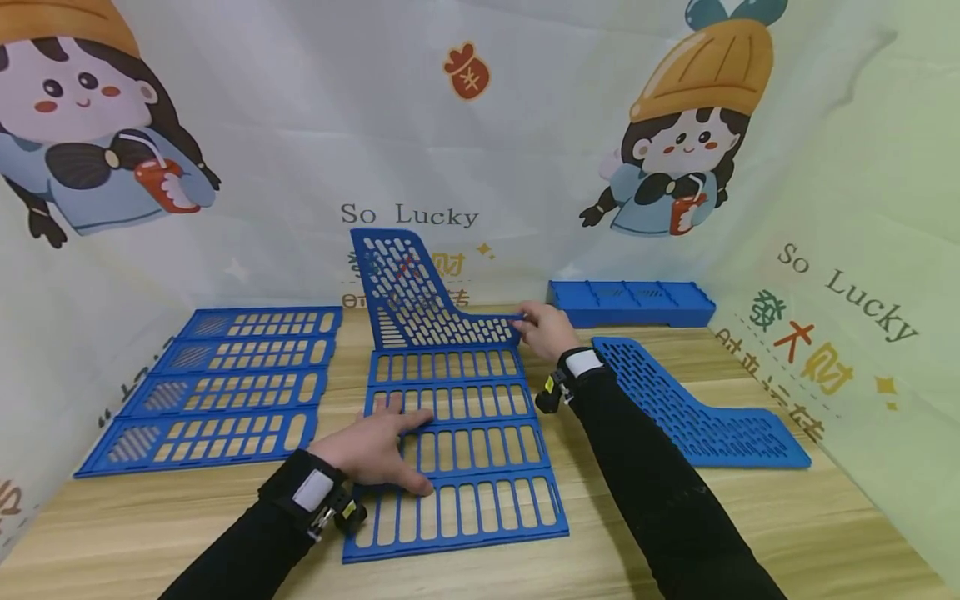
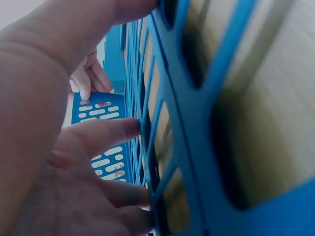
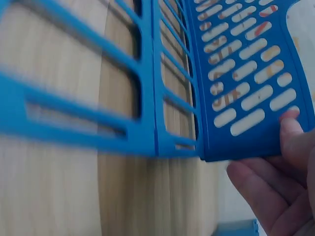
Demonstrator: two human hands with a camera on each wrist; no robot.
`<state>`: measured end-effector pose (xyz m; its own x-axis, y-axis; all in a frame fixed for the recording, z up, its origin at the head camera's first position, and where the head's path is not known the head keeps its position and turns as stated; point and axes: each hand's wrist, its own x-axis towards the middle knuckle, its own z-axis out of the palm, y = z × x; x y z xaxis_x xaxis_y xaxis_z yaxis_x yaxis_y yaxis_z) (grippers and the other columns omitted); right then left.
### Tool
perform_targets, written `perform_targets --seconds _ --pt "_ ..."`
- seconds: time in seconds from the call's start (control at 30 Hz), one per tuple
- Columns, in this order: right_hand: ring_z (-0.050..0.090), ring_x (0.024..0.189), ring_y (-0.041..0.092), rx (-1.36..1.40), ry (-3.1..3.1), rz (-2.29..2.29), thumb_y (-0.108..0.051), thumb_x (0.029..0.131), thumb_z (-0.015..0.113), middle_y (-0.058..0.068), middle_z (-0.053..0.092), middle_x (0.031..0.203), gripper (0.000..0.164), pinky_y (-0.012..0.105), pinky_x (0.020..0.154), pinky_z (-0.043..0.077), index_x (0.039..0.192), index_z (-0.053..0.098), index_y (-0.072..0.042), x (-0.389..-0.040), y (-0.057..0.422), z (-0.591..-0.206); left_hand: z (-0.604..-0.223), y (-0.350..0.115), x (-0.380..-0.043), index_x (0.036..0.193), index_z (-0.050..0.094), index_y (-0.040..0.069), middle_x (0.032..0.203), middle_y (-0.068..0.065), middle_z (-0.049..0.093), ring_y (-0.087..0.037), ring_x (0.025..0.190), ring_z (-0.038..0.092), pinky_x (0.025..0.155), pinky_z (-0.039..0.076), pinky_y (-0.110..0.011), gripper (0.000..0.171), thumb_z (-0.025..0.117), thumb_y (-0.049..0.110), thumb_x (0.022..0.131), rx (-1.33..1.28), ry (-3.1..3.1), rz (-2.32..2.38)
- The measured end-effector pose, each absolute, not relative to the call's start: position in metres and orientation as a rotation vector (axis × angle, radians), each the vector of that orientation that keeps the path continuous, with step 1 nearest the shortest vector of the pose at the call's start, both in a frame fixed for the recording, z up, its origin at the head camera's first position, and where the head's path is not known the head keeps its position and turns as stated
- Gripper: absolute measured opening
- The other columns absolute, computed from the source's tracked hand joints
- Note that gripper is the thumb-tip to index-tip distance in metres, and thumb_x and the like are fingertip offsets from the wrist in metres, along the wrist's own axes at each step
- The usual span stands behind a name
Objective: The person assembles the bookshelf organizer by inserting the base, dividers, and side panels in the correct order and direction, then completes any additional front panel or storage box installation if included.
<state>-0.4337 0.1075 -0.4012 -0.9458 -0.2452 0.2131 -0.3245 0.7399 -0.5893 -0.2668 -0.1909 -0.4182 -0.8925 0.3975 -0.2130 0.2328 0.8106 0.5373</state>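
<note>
A slatted blue plastic panel (image 1: 480, 424), made of several linked sections, lies flat on the wooden table in the middle of the head view. My left hand (image 1: 378, 446) rests on its left part, fingers spread and thumb out. Along the panel's far edge a perforated, L-shaped blue side panel (image 1: 411, 287) of a file rack stands upright. My right hand (image 1: 549, 331) pinches the low right end of this side panel. In the right wrist view, the thumb of that hand (image 3: 290, 162) lies over the panel's corner, with fingers behind it.
At the left lies another flat blue panel (image 1: 204, 400) with several linked, slotted sections. A matching L-shaped side panel (image 1: 720, 425) lies flat at the right, beside my right forearm. Against the back cloth sits a long folded blue piece (image 1: 633, 315).
</note>
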Motion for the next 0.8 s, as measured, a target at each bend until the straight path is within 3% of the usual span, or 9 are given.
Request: perform_targets --seconds 0.1,0.2,0.33,0.43,0.5,0.6,0.8 --pt "0.069 0.084 0.026 0.435 -2.797 1.002 -0.014 0.115 0.058 0.018 0.08 0.11 0.024 0.032 0.066 0.045 0.133 0.073 -0.008 -0.433 0.098 -0.404 -0.418 -0.192 -0.267 0.169 0.044 0.012 0.178 -0.039 0.008 -0.061 0.165 -0.002 0.131 0.006 -0.079 0.109 0.098 0.045 0.08 0.487 2.672 0.739" --pt "0.072 0.09 0.028 0.378 -2.792 1.075 -0.015 0.116 0.057 0.018 0.08 0.12 0.027 0.035 0.07 0.049 0.139 0.07 -0.009 -0.433 0.093 -0.407 -0.418 -0.192 -0.267 0.169 0.044 0.011 0.177 -0.04 0.008 -0.062 0.165 0.0 0.13 0.006 -0.081 0.109 0.097 0.045 0.081 0.5 2.675 0.741" --pt "0.073 0.12 0.036 0.356 -2.825 1.141 -0.018 0.117 0.055 0.022 0.073 0.141 0.036 0.046 0.093 0.06 0.152 0.061 -0.009 -0.431 0.094 -0.411 -0.421 -0.192 -0.266 0.168 0.045 0.011 0.177 -0.04 0.01 -0.063 0.164 0.002 0.129 0.005 -0.082 0.108 0.097 0.045 0.08 0.506 2.677 0.762" --pt "0.061 0.145 0.04 0.377 -2.876 1.183 -0.019 0.116 0.057 0.025 0.06 0.158 0.048 0.053 0.116 0.055 0.162 0.048 -0.007 -0.425 0.104 -0.413 -0.424 -0.191 -0.265 0.167 0.046 0.012 0.177 -0.04 0.011 -0.063 0.164 0.002 0.13 0.004 -0.082 0.107 0.097 0.046 0.08 0.508 2.657 0.796" --pt "0.054 0.152 0.042 0.391 -2.902 1.196 -0.02 0.116 0.057 0.026 0.053 0.164 0.054 0.055 0.123 0.049 0.165 0.042 -0.005 -0.418 0.116 -0.413 -0.425 -0.19 -0.264 0.166 0.048 0.012 0.177 -0.04 0.012 -0.064 0.164 0.002 0.129 0.005 -0.082 0.105 0.098 0.045 0.08 0.517 2.654 0.809" --pt "0.054 0.151 0.043 0.394 -2.916 1.148 -0.021 0.115 0.056 0.025 0.051 0.165 0.053 0.057 0.122 0.049 0.164 0.043 -0.003 -0.407 0.142 -0.409 -0.425 -0.191 -0.265 0.164 0.051 0.012 0.177 -0.041 0.013 -0.065 0.163 0.004 0.128 0.009 -0.083 0.103 0.098 0.045 0.079 0.52 2.67 0.81" --pt "0.063 0.133 0.05 0.318 -2.909 0.886 -0.017 0.113 0.054 0.033 0.061 0.148 0.043 0.062 0.107 0.056 0.149 0.056 0.007 -0.377 0.222 -0.389 -0.421 -0.194 -0.268 0.162 0.056 0.015 0.178 -0.038 0.015 -0.064 0.164 0.006 0.127 0.016 -0.084 0.1 0.098 0.05 0.079 0.47 2.696 0.794"
